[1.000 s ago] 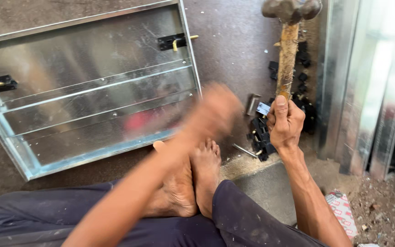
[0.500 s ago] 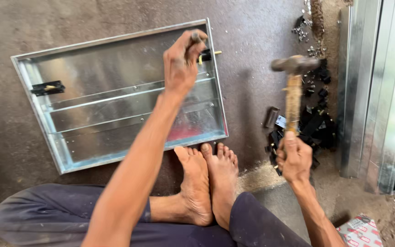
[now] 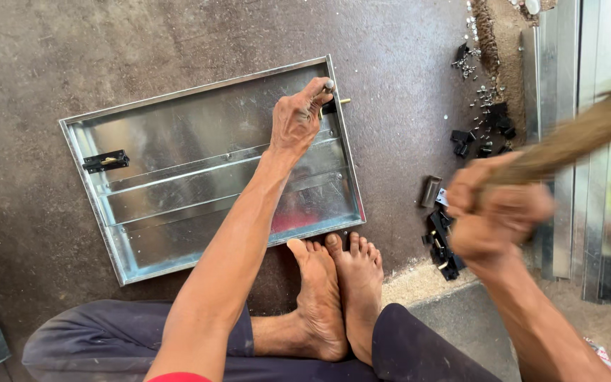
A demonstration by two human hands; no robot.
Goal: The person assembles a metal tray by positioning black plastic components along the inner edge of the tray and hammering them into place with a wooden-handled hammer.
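A seated worker's left hand [image 3: 297, 120] pinched a small metal pin [image 3: 329, 85] upright at the far right corner of a shallow steel tray [image 3: 178, 212] lying flat on the floor [image 3: 72, 49]. The right hand [image 3: 493, 212], blurred, was clenched round a wooden hammer handle [image 3: 581, 134] raised to the right of the tray, its head out of view. Bare feet [image 3: 337, 297] rested just beside the tray's near edge. Black fittings [image 3: 441, 244] lay scattered near leaning metal sheets [image 3: 595, 92].
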